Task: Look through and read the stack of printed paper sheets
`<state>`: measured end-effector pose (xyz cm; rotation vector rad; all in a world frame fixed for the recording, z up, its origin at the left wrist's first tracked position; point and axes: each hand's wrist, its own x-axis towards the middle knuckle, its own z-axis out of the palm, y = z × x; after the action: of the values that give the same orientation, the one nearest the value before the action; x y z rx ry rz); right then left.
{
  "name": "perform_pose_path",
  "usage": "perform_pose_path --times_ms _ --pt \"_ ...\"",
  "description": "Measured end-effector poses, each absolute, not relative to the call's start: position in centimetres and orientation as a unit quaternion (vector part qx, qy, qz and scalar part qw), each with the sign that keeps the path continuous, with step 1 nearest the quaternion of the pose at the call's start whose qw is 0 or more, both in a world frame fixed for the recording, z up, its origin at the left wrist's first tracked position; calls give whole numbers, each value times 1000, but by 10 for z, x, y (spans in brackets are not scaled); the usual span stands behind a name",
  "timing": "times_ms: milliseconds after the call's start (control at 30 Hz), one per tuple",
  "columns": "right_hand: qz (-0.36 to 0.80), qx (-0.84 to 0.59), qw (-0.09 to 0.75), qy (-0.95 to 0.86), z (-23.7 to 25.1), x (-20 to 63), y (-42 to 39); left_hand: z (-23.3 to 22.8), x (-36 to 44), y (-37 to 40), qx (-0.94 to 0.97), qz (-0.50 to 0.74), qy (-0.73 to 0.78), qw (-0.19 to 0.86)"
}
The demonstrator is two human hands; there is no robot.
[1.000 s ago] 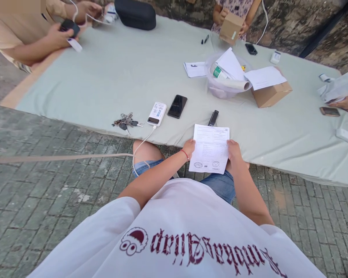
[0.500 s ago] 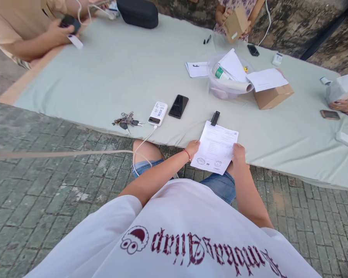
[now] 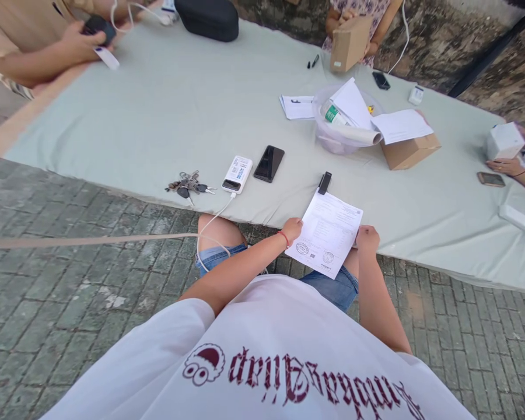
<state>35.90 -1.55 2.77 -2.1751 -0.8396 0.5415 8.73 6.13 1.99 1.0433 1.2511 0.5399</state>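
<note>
A printed sheet of paper (image 3: pixel 328 230) with round stamps is held low at the table's near edge, over my lap. My left hand (image 3: pixel 292 230) is closed on its left edge, with a red band at the wrist. Beside the sheet's right edge, my right hand (image 3: pixel 367 239) is closed in a fist. What its fingers hold, if anything, is hidden. At the sheet's far end is a small black clip-like object (image 3: pixel 324 182), lying on or just beyond the edge.
On the cloth-covered table (image 3: pixel 157 116) lie keys (image 3: pixel 188 186), a cabled white power bank (image 3: pixel 237 174), a black phone (image 3: pixel 269 163), a plastic tub (image 3: pixel 332 137) of papers and a cardboard box (image 3: pixel 411 153). Co-workers' hands hold a carton (image 3: pixel 350 44), a white box (image 3: pixel 505 141) and a dark device (image 3: pixel 98 29).
My right hand has shifted right, away from the middle of the sheet. The sheet has tilted slightly and come a little nearer. Across the table, a person has turned the carton.
</note>
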Motion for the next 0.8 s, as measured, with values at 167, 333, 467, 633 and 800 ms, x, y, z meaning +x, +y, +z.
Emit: perform_pose_path --times_ms 167,333,467,633,800 --pt "84 -871 323 -360 62 366 24 20 84 61 465 229 547 658" --pt "111 -795 344 -487 71 344 108 18 81 60 457 224 553 660" --pt "143 -748 313 -568 59 325 182 17 79 59 456 218 564 653" --pt "232 -783 257 -516 36 304 226 24 78 53 464 212 579 636" --pt "241 -809 251 -474 19 276 217 29 71 43 466 212 583 631"
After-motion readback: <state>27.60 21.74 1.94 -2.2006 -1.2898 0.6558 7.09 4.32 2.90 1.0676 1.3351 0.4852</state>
